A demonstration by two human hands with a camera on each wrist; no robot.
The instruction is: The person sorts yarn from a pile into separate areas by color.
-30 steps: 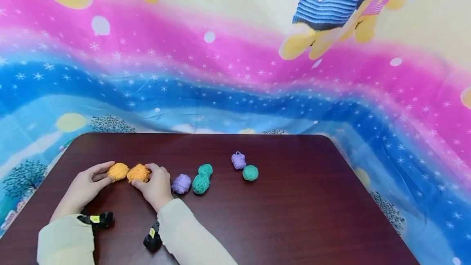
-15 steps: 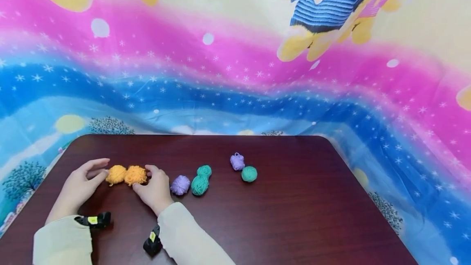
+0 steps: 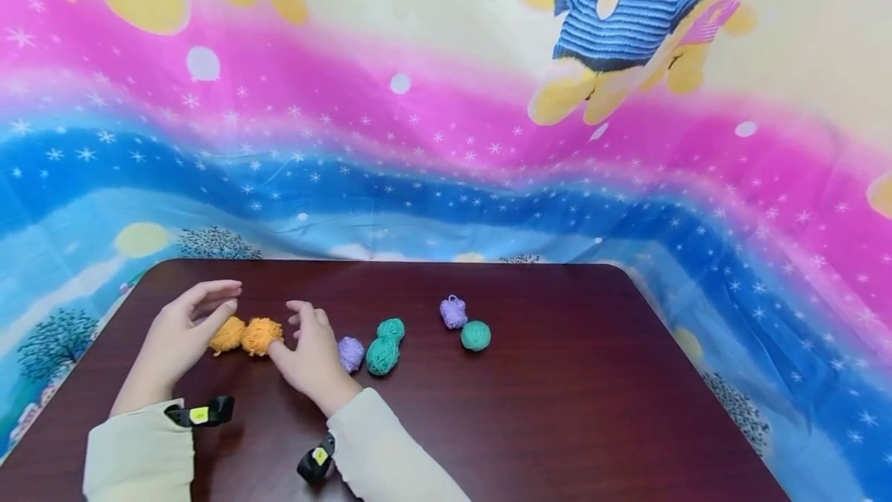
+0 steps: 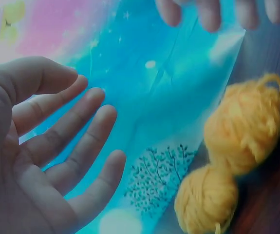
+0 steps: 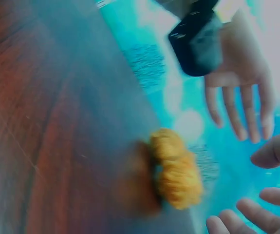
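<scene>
Together, two orange yarn balls (image 3: 245,335) lay on the table (image 3: 557,409) between the left hand (image 3: 183,335) and right hand (image 3: 313,351), both spread and holding nothing, with two purple balls (image 3: 351,352) and three green balls (image 3: 382,355) beyond the right hand.

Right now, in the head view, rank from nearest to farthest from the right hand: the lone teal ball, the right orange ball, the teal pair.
1. Right orange ball, just left of the right hand.
2. Teal pair, to its right.
3. Lone teal ball, farthest right.

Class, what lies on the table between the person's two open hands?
Two orange yarn balls, side by side, between the left hand and right hand; head view.
</scene>
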